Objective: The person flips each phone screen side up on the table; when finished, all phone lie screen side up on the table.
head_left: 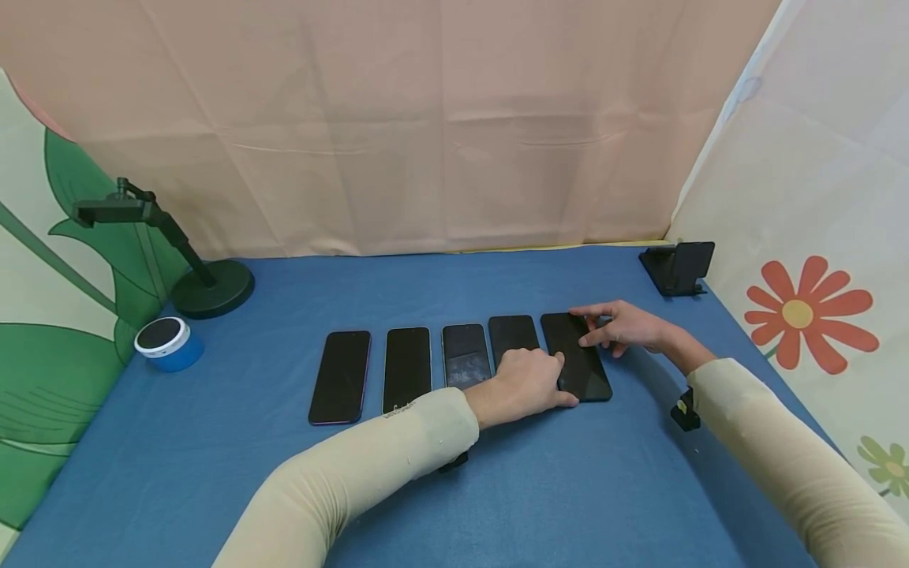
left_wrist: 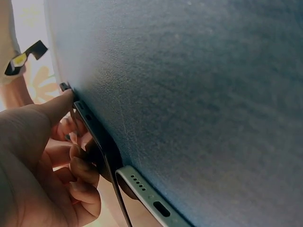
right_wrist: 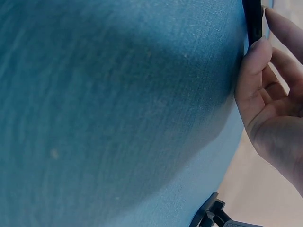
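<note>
Several dark smartphones lie face up in a row on a blue tabletop. At the right end of the row, both hands hold the rightmost smartphone (head_left: 585,364) by its edges. My left hand (head_left: 524,383) has its thumb at the bottom edge and its bent index finger by the left side. My right hand (head_left: 625,325) reaches over the top right corner, index finger along the top edge and thumb at the right side. The neighbouring smartphone (head_left: 513,333) is partly hidden behind the left hand. A pale-edged phone (left_wrist: 161,208) shows its charging port in the left wrist view.
Further left lie a smartphone with a smudged screen (head_left: 466,359) and two more phones. A black desk lamp (head_left: 213,288) and a blue-and-white round container (head_left: 170,347) stand at the left. A black folding stand (head_left: 682,268) is at the back right, near the wall.
</note>
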`<state>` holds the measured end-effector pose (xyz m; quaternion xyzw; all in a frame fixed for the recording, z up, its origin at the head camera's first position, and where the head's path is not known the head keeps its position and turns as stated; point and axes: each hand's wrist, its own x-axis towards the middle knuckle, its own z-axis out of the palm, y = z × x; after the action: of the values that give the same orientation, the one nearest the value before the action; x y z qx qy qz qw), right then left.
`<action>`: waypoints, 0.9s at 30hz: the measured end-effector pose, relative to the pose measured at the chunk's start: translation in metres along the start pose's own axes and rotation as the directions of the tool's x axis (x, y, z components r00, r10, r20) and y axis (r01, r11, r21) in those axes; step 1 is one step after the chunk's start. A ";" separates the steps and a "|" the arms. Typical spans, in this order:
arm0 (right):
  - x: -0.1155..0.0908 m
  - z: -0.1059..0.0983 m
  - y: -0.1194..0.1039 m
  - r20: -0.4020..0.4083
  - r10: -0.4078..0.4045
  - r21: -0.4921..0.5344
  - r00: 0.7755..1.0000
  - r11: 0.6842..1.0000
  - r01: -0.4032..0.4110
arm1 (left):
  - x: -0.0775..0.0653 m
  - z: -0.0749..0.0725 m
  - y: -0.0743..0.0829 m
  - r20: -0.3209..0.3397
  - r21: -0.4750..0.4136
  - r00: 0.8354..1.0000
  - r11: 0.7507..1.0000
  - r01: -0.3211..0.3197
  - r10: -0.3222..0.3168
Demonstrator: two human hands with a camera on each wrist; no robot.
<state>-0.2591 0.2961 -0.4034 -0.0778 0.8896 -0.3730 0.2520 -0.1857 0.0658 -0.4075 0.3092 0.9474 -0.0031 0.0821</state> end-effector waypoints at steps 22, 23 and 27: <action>0.002 -0.003 -0.001 0.025 -0.006 -0.026 1.000 1.000 0.006 | 0.003 -0.001 -0.002 0.010 0.008 1.000 1.000 -0.020 0.020; 0.002 -0.003 -0.002 0.025 -0.005 -0.026 1.000 1.000 0.005 | 0.003 -0.001 -0.003 0.013 0.007 1.000 1.000 -0.025 0.025; 0.002 -0.003 -0.002 0.027 0.000 -0.031 1.000 1.000 0.001 | 0.002 -0.006 -0.014 0.026 -0.053 0.998 0.997 -0.054 0.055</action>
<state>-0.2624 0.2959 -0.4009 -0.0870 0.8916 -0.3583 0.2628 -0.1963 0.0559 -0.4027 0.3327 0.9372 0.0197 0.1030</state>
